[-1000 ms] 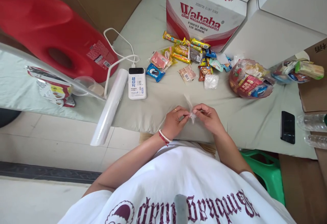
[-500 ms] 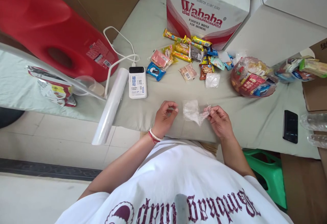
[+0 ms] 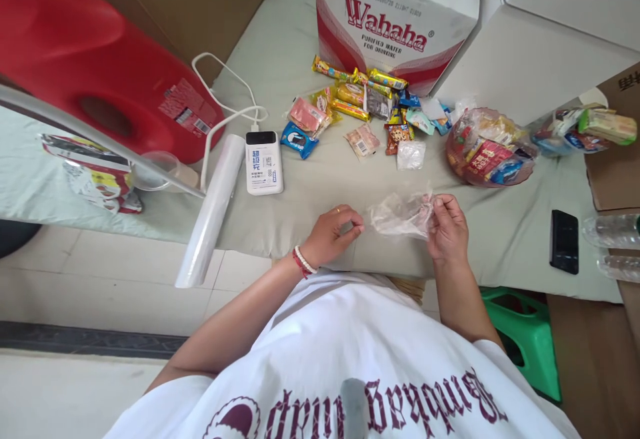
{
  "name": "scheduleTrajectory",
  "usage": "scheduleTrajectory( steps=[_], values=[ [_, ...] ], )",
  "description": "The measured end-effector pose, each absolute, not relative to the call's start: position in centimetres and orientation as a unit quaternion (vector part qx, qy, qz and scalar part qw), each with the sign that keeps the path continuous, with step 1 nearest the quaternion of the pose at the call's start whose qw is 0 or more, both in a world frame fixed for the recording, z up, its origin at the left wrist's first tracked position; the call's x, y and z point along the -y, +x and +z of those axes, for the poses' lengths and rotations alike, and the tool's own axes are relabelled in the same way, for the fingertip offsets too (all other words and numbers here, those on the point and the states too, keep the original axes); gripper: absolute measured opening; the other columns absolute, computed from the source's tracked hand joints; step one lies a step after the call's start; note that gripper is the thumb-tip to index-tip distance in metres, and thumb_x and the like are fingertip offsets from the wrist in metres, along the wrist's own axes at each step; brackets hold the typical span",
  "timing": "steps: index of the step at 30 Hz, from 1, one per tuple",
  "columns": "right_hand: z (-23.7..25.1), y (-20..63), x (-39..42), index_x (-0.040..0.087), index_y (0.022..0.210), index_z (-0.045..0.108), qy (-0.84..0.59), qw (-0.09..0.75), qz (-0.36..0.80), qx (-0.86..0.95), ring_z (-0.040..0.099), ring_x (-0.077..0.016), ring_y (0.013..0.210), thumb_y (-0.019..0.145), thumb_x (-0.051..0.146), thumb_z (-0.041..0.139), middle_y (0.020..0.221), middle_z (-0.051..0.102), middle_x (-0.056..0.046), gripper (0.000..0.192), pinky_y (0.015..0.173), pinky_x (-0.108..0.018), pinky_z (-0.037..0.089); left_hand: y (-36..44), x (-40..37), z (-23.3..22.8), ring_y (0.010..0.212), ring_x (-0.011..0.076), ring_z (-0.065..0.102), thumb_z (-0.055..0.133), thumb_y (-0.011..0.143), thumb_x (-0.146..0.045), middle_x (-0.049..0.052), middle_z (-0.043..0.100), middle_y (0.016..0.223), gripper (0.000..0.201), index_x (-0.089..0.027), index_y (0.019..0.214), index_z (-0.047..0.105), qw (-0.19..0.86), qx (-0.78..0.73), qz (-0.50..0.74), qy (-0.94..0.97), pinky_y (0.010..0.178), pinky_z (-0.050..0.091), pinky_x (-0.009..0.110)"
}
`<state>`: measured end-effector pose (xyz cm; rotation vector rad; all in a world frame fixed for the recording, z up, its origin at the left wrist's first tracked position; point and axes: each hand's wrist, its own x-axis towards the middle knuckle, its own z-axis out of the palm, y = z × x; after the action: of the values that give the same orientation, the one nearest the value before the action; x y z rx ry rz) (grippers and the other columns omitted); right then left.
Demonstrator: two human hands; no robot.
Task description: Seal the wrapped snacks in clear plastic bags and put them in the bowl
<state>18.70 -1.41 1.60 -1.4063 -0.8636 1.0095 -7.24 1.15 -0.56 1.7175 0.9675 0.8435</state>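
Note:
A crumpled clear plastic bag (image 3: pixel 400 215) hangs from my right hand (image 3: pixel 449 227), which is closed on its right end between thumb and fingers. The bag spreads leftward just over the cloth-covered table (image 3: pixel 300 185). My left hand (image 3: pixel 334 233) is a little to the left of the bag, its fingers loosely curved and nothing visible in them. Beyond the hands lie a folded clear plastic packet (image 3: pixel 411 155), a pink-and-cream wrapped snack (image 3: pixel 362 141) and a blue snack packet (image 3: pixel 299 140).
A heap of wrapped snacks (image 3: pixel 350 94) lies before the Wahaha carton (image 3: pixel 395 22). To the right are a bowl of snacks (image 3: pixel 493 149) and a black phone (image 3: pixel 565 242). Leftward are a power bank (image 3: pixel 264 163), a roll of plastic film (image 3: pixel 210 212) and a large red jug (image 3: pixel 100 59).
My right hand has moved slightly right and up, and the bag has stretched out wider with it. My left hand has shifted right and a little nearer me.

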Motion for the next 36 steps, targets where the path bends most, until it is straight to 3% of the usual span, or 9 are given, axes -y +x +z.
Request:
scheduleTrajectory(
  steps=[8, 11, 15, 19, 22, 26, 28, 31, 36],
  values=[
    [2.5, 16.6, 2.0, 0.024, 0.087, 0.059, -0.608, 0.562, 0.403, 0.391, 0.049, -0.0125, 0.063, 0.089, 0.056, 0.073, 0.086, 0.064, -0.001, 0.035, 0.057, -0.026, 0.040, -3.5, -0.8, 3.0, 0.103, 0.0237, 0.065, 0.059, 0.097, -0.042, 0.010, 0.073, 0.107, 0.027, -0.021, 0.110, 0.069, 0.508, -0.340, 0.370, 0.700, 0.095, 0.048, 0.037],
    [3.4, 16.2, 2.2, 0.024, 0.091, 0.062, -0.610, 0.543, 0.369, 0.445, 0.054, -0.0144, 0.069, 0.094, 0.053, 0.068, 0.091, 0.067, -0.003, 0.029, 0.063, -0.028, 0.045, -1.4, -0.9, 3.2, 0.093, 0.0234, 0.065, 0.064, 0.094, -0.045, 0.008, 0.073, 0.093, 0.026, -0.020, 0.091, 0.071, 0.546, -0.331, 0.349, 0.686, 0.091, 0.048, 0.037],
    [4.0, 17.7, 1.8, 0.027, 0.102, 0.064, -0.591, 0.552, 0.338, 0.481, 0.063, -0.0217, 0.107, 0.096, 0.061, 0.060, 0.119, 0.067, -0.007, 0.035, 0.087, -0.034, 0.053, -1.7, -1.1, 3.0, 0.083, 0.0195, 0.063, 0.065, 0.092, -0.058, 0.005, 0.071, 0.087, 0.039, -0.019, 0.085, 0.067, 0.686, -0.314, 0.355, 0.551, 0.083, 0.049, 0.033],
    [3.2, 18.7, 1.2, 0.033, 0.124, 0.063, -0.532, 0.496, 0.493, 0.477, 0.055, -0.0261, 0.134, 0.081, 0.081, 0.064, 0.140, 0.062, -0.007, 0.064, 0.100, -0.039, 0.052, -2.8, -1.0, 2.5, 0.081, 0.0174, 0.061, 0.073, 0.084, -0.066, 0.002, 0.068, 0.085, 0.047, -0.020, 0.084, 0.062, 0.766, -0.289, 0.354, 0.453, 0.079, 0.048, 0.031],
    [2.1, 18.3, 1.2, 0.028, 0.109, 0.068, -0.509, 0.409, 0.596, 0.468, 0.066, -0.0272, 0.116, 0.070, 0.078, 0.078, 0.117, 0.072, -0.008, 0.065, 0.096, -0.041, 0.054, -3.3, -1.1, 2.0, 0.077, 0.0158, 0.058, 0.076, 0.081, -0.066, 0.001, 0.065, 0.081, 0.048, -0.021, 0.084, 0.060, 0.758, -0.322, 0.385, 0.416, 0.077, 0.048, 0.031],
    [1.4, 18.2, 1.3, 0.026, 0.086, 0.062, -0.539, 0.458, 0.598, 0.377, 0.070, -0.0205, 0.086, 0.067, 0.061, 0.089, 0.085, 0.071, 0.000, 0.048, 0.084, -0.037, 0.057, -4.2, -1.7, 1.6, 0.079, 0.0138, 0.059, 0.084, 0.076, -0.056, 0.000, 0.065, 0.087, 0.043, -0.021, 0.084, 0.059, 0.741, -0.360, 0.463, 0.327, 0.078, 0.049, 0.029],
    [1.5, 18.6, 1.4, 0.026, 0.085, 0.060, -0.544, 0.458, 0.618, 0.335, 0.064, -0.0162, 0.065, 0.065, 0.058, 0.091, 0.071, 0.062, 0.004, 0.049, 0.064, -0.031, 0.055, -4.5, -2.1, 1.5, 0.075, 0.0119, 0.057, 0.084, 0.076, -0.053, -0.002, 0.061, 0.081, 0.043, -0.022, 0.084, 0.056, 0.743, -0.364, 0.474, 0.301, 0.072, 0.049, 0.026],
    [1.9, 19.4, 1.4, 0.025, 0.083, 0.059, -0.564, 0.433, 0.630, 0.312, 0.039, -0.0091, 0.043, 0.067, 0.057, 0.090, 0.056, 0.045, 0.009, 0.048, 0.040, -0.023, 0.034, -4.5, -2.4, 1.3, 0.060, 0.0091, 0.048, 0.082, 0.078, -0.057, -0.005, 0.055, 0.071, 0.045, -0.023, 0.082, 0.052, 0.738, -0.396, 0.450, 0.311, 0.054, 0.040, 0.023],
    [2.8, 20.5, 0.9, 0.023, 0.079, 0.058, -0.605, 0.428, 0.575, 0.345, 0.027, -0.0070, 0.045, 0.068, 0.058, 0.088, 0.055, 0.040, 0.009, 0.048, 0.042, -0.022, 0.021, -4.4, -2.8, 0.9, 0.051, 0.0096, 0.039, 0.064, 0.085, -0.074, -0.004, 0.050, 0.062, 0.053, -0.022, 0.079, 0.056, 0.738, -0.446, 0.367, 0.349, 0.046, 0.027, 0.025]
  ],
)
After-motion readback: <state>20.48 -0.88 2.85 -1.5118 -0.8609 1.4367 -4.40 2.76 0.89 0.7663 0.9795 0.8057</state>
